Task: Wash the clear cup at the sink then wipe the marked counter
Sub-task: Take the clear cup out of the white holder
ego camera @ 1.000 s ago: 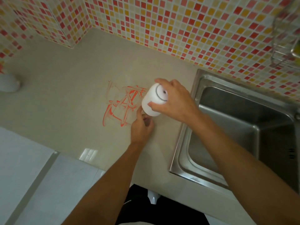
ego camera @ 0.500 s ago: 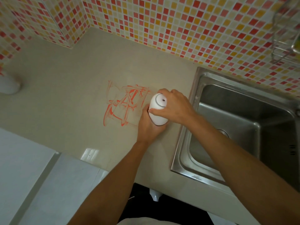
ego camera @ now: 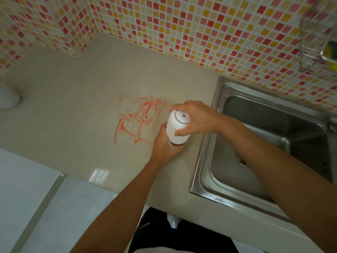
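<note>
A white cylindrical container [ego camera: 177, 128] with a small hole in its flat top stands on the beige counter [ego camera: 73, 106], between the red scribble marks [ego camera: 138, 117] and the steel sink [ego camera: 269, 143]. My right hand [ego camera: 197, 117] grips its top from the right, fingers curled over the rim. My left hand [ego camera: 165, 145] wraps around its lower part from below. The red marks look partly smeared. No clear cup shows anywhere in view.
A mosaic tile wall [ego camera: 182, 30] runs behind the counter. A wire rack [ego camera: 321, 39] hangs at the top right above the sink. A white rounded object [ego camera: 8, 99] sits at the far left edge. The sink drain [ego camera: 241, 159] is visible.
The white container came down from a tilted hold to upright on the counter. My left hand moved from below it to clasp its base.
</note>
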Motion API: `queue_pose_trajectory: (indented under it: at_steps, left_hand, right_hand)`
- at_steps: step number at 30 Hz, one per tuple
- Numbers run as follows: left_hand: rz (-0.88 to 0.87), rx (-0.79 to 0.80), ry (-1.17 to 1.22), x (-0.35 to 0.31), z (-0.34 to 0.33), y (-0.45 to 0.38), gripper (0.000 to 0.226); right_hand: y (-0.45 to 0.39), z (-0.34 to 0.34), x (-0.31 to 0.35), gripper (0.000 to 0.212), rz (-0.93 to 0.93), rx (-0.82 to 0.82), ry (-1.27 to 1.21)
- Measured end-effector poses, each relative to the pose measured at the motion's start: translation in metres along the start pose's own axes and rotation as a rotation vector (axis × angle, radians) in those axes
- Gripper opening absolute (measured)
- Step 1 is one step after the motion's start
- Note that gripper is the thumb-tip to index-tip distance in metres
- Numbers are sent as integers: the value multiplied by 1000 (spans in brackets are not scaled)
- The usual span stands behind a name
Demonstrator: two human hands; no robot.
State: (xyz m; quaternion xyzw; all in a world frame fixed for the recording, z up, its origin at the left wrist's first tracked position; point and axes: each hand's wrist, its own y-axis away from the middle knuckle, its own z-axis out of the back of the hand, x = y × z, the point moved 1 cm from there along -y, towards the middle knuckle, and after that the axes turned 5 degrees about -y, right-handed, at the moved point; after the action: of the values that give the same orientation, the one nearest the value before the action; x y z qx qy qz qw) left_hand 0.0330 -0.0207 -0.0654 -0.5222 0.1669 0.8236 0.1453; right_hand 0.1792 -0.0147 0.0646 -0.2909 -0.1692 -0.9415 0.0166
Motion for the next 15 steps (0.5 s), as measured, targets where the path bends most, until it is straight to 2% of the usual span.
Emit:
queue_pose_trajectory:
  at_steps: [4, 7, 12, 15]
  left_hand:
    - [-26, 25, 50, -3, 2, -4, 85]
    - [-39, -30, 67, -4, 4, -7, 84]
    - [-84, -83, 16, -17, 11, -17, 77]
    - [-69, -109, 12, -15, 17, -18, 73]
  right_hand:
    - [3, 16, 8, 71, 34, -7, 22]
    - [8, 30, 13, 71, 44, -68, -3]
    - [28, 48, 9, 68, -23, -229, -166]
    - [38, 51, -7, 65, -121, -341, -345]
